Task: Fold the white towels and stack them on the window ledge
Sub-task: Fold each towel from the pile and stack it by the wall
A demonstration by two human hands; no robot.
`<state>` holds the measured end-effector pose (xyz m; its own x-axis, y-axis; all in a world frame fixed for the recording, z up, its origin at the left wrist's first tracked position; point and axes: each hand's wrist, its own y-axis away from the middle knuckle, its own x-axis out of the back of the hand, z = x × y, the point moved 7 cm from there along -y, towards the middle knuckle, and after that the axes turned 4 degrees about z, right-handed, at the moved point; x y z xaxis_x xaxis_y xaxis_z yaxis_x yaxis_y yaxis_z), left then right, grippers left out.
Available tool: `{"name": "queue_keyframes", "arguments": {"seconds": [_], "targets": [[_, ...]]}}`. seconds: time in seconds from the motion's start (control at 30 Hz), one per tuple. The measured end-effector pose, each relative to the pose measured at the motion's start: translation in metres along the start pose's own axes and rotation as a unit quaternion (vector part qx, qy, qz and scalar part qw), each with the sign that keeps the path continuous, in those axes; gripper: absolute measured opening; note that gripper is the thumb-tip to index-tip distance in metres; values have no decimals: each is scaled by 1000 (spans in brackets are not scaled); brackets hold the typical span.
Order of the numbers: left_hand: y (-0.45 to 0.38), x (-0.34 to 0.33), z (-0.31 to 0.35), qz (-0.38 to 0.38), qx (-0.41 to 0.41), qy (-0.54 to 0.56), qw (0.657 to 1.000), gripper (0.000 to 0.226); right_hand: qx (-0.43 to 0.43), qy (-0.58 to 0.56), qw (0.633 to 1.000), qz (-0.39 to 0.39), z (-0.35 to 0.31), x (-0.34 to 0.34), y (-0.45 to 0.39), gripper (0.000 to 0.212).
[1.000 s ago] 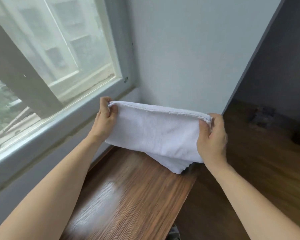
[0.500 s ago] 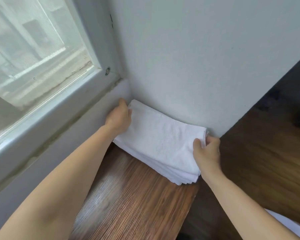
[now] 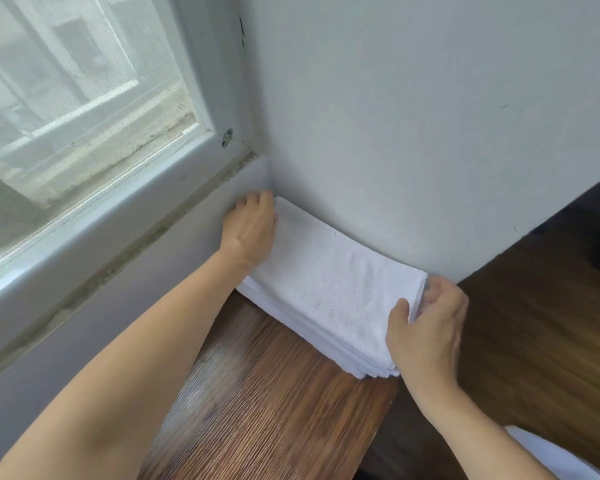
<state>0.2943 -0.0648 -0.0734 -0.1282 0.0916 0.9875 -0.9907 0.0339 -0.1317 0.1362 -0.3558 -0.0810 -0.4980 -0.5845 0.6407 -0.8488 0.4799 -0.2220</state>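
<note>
Squaring the top towel on the stack in the ledge corner

At frame centre the stack of white towels point(image 3: 329, 299) lies on the wooden ledge point(image 3: 271, 403), tucked against the wall point(image 3: 413, 133); the left hand point(image 3: 250, 233) rests at its far-left end, its fingertips hidden, so its hold is unclear, while the right hand point(image 3: 426, 327) pinches the near-right corner. Best to press the edges flush and let go gently. A white cloth point(image 3: 548, 455) is cut off at lower right.

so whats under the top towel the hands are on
More folded white towels, layered edges showing at the stack's front, resting on the wooden ledge. The top towel hides their faces; both hands cover its ends.
</note>
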Motion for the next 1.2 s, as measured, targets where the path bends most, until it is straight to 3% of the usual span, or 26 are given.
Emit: {"name": "queue_keyframes", "arguments": {"seconds": [0.07,0.1,0.2,0.27,0.4,0.5,0.7,0.93,1.07,1.2], "targets": [[14,11,24,52,-64,18,996,29,212,44,976,36,-40,2,4,42],[23,11,37,56,-85,45,994,30,281,45,959,-7,-56,-9,5,39],[45,-19,58,-37,-64,45,996,49,322,158,900,-248,-64,-68,4,59],[51,-47,55,-111,-36,8,993,68,311,261,856,-319,-42,-91,6,80],[42,-63,33,-98,2,64,993,89,356,282,842,-292,-5,-88,-5,81],[37,-67,28,-84,-1,64,994,94,367,296,831,-294,11,-85,-12,81],[34,-54,29,-154,4,39,987,102,344,311,822,-331,-8,-85,-12,85],[88,31,14,-43,6,54,998,75,386,193,844,-319,-130,-92,17,61],[135,98,-29,41,101,42,993,59,414,104,847,-316,-214,-98,47,53],[214,155,-88,97,235,8,967,42,475,25,817,-325,-281,-100,103,43]]}}
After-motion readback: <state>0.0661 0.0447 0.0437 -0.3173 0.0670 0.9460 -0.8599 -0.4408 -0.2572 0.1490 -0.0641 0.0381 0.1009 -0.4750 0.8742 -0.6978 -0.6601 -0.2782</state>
